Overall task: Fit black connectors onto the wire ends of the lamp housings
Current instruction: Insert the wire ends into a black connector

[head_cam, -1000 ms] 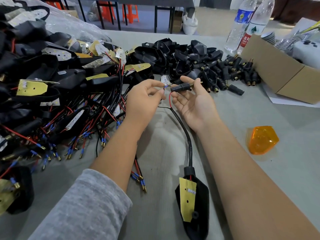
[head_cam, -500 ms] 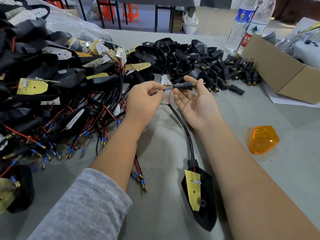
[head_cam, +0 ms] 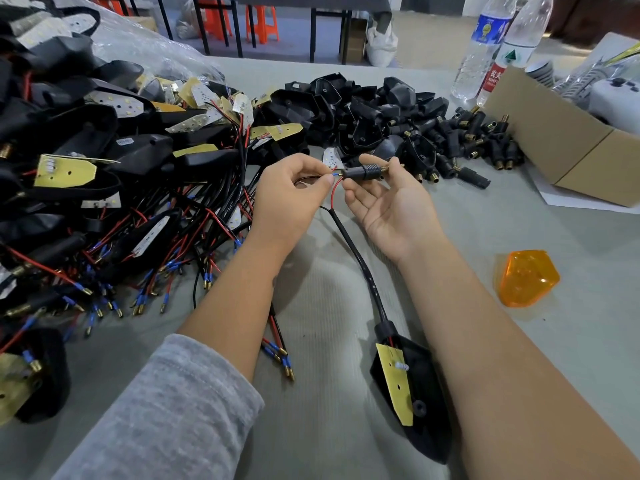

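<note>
My left hand pinches the blue-sleeved wire end of a lamp housing's cable. My right hand, palm up, holds a black connector between thumb and fingertips, its open end right at the wire tip. The red wire loops down between my hands into a black cable. That cable runs to a black lamp housing with a yellow board, lying on the table by my right forearm.
A large heap of wired housings fills the left. Empty black housings and loose connectors lie behind my hands. A cardboard box and two water bottles stand at the right rear. An orange lens lies at right.
Both hands stay together at the wire tip and connector. The housing on the table has slid a little to the right and turned, dragged by its cable.
</note>
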### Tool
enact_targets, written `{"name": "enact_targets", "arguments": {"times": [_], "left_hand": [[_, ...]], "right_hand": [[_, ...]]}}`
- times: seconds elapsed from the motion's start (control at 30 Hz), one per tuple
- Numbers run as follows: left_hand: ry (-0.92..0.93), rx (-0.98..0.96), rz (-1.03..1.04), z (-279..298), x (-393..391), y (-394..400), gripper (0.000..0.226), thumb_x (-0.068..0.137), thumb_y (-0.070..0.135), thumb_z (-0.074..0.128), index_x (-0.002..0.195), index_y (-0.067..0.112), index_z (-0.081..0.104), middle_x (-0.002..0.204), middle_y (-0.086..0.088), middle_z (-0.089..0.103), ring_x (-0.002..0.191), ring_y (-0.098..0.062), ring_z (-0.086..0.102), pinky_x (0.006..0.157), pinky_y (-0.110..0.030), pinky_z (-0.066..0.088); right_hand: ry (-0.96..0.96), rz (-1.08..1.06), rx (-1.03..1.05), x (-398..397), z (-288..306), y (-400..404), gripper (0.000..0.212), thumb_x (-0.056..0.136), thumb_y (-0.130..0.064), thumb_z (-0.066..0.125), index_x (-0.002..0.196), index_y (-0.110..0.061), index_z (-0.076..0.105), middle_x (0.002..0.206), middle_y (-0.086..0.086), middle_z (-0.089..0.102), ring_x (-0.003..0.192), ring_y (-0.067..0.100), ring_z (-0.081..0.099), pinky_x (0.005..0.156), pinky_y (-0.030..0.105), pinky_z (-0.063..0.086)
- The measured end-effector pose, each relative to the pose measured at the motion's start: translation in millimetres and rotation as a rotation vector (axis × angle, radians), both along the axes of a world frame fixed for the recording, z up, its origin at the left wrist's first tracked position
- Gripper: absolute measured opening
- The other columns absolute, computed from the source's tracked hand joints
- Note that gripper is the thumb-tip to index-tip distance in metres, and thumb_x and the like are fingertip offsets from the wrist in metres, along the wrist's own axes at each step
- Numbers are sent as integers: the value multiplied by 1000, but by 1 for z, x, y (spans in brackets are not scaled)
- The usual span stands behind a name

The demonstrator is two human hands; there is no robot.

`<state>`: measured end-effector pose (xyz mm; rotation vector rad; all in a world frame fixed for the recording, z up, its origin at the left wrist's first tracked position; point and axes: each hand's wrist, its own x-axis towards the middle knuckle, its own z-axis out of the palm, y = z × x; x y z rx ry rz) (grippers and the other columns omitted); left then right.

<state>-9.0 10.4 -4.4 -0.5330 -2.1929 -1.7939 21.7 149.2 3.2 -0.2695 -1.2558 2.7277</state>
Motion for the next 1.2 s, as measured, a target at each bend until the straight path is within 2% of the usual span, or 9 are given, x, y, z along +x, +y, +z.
{"name": "enact_targets", "arguments": {"times": [0.13, 0.33, 0.5, 0.7, 0.93, 1.1, 1.2], "left_hand": [[-14, 32, 16, 3, 2, 1, 18, 85, 8, 69, 79, 24, 68, 74, 10, 66, 66, 6, 60, 66, -9, 46], [-52, 60, 26, 6, 4, 0, 17, 84, 6, 70, 76, 21, 69, 69, 8, 66, 62, 3, 60, 62, -12, 49], [-59, 40, 58, 5, 5, -1, 18, 85, 9, 70, 73, 23, 69, 61, 13, 65, 59, 6, 60, 60, -9, 46], [-96, 37, 4, 4, 3, -4, 20, 86, 11, 71, 75, 28, 71, 70, 3, 70, 66, -6, 63, 68, -21, 53], [-168, 82, -46, 4, 2, -3, 15, 87, 7, 69, 78, 19, 71, 69, -4, 67, 58, -2, 58, 60, -15, 49], [-194, 83, -70, 5, 2, -3, 17, 87, 5, 69, 77, 19, 70, 70, -6, 66, 63, -11, 57, 63, -19, 50], [-200, 76, -89, 5, 2, -3, 16, 86, 5, 69, 77, 19, 70, 69, -3, 67, 62, -9, 59, 63, -18, 50]], "right_hand": [[-2, 13, -5, 1, 0, 0, 38, 107, -26, 31, 97, -7, 63, 81, 13, 68, 65, 19, 68, 63, 25, 58], [11, 2, 83, 0, 0, -1, 38, 107, -29, 32, 97, -11, 64, 81, 11, 68, 67, 16, 67, 64, 25, 57], [37, 16, 143, -1, -1, -2, 37, 107, -30, 33, 99, -11, 64, 77, 9, 72, 69, 17, 69, 68, 25, 58], [56, 31, 155, 1, -1, -1, 38, 107, -32, 33, 100, -12, 65, 79, 7, 72, 70, 16, 69, 69, 24, 58], [31, 45, 152, 1, 0, 0, 40, 106, -36, 33, 99, -14, 65, 74, 5, 70, 67, 15, 69, 68, 24, 58], [27, 35, 150, 1, 0, 0, 40, 106, -37, 35, 99, -13, 66, 69, 2, 67, 58, 10, 64, 59, 21, 55], [27, 33, 141, 1, 0, 0, 41, 106, -37, 34, 98, -12, 65, 68, 2, 68, 57, 10, 63, 58, 20, 55]]}}
